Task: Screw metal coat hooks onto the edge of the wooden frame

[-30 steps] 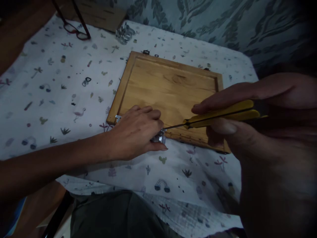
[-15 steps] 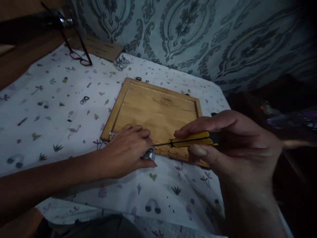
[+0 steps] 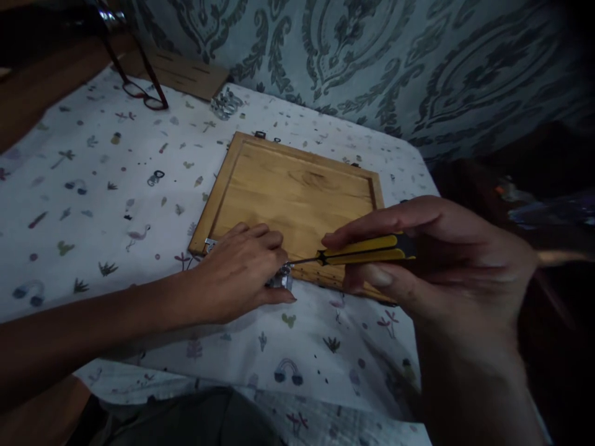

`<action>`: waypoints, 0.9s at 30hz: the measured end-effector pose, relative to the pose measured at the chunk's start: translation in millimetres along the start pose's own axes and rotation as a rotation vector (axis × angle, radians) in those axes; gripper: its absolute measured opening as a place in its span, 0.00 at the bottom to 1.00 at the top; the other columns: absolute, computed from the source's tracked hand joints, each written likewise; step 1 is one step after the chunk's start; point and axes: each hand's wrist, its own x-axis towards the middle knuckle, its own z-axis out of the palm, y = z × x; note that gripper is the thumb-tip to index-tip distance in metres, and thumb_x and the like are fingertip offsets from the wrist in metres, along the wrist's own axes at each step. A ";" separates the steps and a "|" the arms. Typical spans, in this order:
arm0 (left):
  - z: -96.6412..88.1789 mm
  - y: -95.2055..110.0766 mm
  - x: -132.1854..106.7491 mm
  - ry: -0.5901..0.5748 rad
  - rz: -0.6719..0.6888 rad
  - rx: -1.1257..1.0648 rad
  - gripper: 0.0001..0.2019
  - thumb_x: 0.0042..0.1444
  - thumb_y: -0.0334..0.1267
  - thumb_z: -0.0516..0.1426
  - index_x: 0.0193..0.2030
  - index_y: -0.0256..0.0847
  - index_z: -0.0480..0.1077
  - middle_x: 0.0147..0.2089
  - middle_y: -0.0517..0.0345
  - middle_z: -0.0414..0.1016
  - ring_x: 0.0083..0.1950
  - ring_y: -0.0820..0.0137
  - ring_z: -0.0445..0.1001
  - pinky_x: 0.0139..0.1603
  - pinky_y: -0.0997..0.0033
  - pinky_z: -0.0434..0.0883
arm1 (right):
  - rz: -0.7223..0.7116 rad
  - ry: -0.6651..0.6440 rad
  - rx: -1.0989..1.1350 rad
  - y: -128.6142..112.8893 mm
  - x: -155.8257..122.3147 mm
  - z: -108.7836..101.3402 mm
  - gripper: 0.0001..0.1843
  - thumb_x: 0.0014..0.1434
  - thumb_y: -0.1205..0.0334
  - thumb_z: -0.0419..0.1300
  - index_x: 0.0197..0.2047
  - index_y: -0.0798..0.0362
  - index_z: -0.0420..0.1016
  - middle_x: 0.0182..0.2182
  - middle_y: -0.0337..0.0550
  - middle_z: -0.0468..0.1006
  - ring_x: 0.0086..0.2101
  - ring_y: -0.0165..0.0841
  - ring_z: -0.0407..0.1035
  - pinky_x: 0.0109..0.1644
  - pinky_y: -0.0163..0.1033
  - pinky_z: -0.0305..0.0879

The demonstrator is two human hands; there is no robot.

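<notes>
A shallow wooden panel with a raised frame (image 3: 297,186) lies flat on the cloth. At its near edge, my left hand (image 3: 246,269) is closed over a shiny metal hinge (image 3: 281,279), mostly hidden under the fingers. My right hand (image 3: 446,272) grips a yellow and black screwdriver (image 3: 362,249) by its handle. Its thin shaft points left, and the tip meets the hinge beside my left fingers. Another metal fitting (image 3: 211,244) sits at the panel's near left corner.
A patterned cloth (image 3: 153,229) covers the table. Toward the back lie eyeglasses (image 3: 144,96), a piece of cardboard (image 3: 186,74) and a small heap of metal hardware (image 3: 226,103). A loose dark and metal piece (image 3: 156,178) rests left of the panel. Behind is a patterned wall covering (image 3: 353,56).
The view has shifted slightly, so the panel and table items sit a little higher. Both hands keep their places at the hinge, and the screwdriver tip stays against it.
</notes>
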 end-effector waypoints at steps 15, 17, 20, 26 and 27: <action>2.1 -1.6 -1.6 0.012 0.007 -0.002 0.19 0.57 0.53 0.60 0.41 0.37 0.76 0.40 0.53 0.72 0.45 0.61 0.70 0.44 0.61 0.61 | 0.060 -0.013 -0.055 -7.8 -1.4 -1.2 0.17 0.54 0.63 0.70 0.47 0.38 0.81 0.36 0.34 0.83 0.25 0.31 0.75 0.22 0.37 0.74; 2.2 -1.5 -1.0 0.013 0.000 0.009 0.19 0.57 0.54 0.60 0.40 0.37 0.76 0.40 0.54 0.72 0.46 0.60 0.70 0.44 0.61 0.61 | 0.061 -0.036 -0.059 -7.1 -3.8 -3.6 0.17 0.57 0.64 0.68 0.50 0.38 0.80 0.38 0.34 0.83 0.23 0.29 0.74 0.21 0.36 0.73; 0.8 -0.6 -0.9 0.000 -0.014 0.015 0.19 0.56 0.54 0.61 0.41 0.37 0.76 0.40 0.54 0.73 0.46 0.60 0.70 0.43 0.62 0.60 | -0.018 0.027 -0.092 -5.7 -3.4 -2.5 0.15 0.53 0.66 0.71 0.43 0.41 0.83 0.35 0.34 0.83 0.24 0.30 0.74 0.24 0.37 0.73; -4.6 2.3 -1.6 -0.014 -0.008 0.017 0.18 0.60 0.52 0.58 0.42 0.37 0.75 0.41 0.53 0.73 0.46 0.61 0.70 0.43 0.62 0.61 | -0.002 0.063 -0.159 -7.4 2.1 4.6 0.12 0.48 0.60 0.74 0.36 0.37 0.81 0.30 0.34 0.80 0.31 0.37 0.75 0.29 0.43 0.74; -4.6 2.2 -1.2 -0.019 -0.010 0.018 0.18 0.59 0.52 0.59 0.42 0.37 0.75 0.41 0.53 0.73 0.46 0.61 0.70 0.43 0.62 0.60 | 0.016 0.041 -0.152 -7.4 1.9 3.9 0.12 0.48 0.61 0.74 0.36 0.36 0.81 0.31 0.33 0.81 0.32 0.37 0.75 0.30 0.42 0.76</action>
